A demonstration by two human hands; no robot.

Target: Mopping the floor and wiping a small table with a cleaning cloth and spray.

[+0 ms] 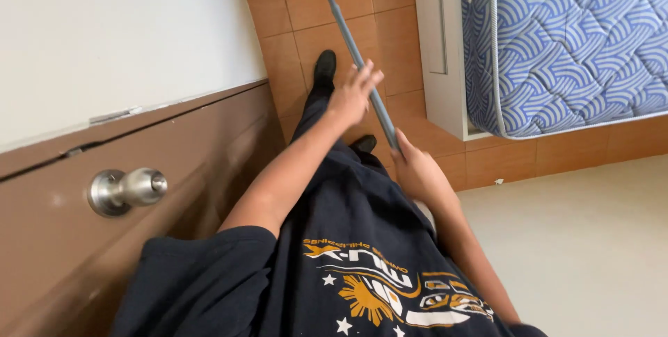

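While left hand (353, 93) grips grey pole (351, 48) with arm outstretched, right hand (414, 170) clenches pole's lower end.

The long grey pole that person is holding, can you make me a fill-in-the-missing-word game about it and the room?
1. Both the left hand and the right hand grip a long grey ____.
2. The round silver knob sits on a brown ____.
3. The floor tiles are coloured ____.
4. The mattress has a wavy pattern in white and ____.

Missing words: pole, door, orange-brown, blue.
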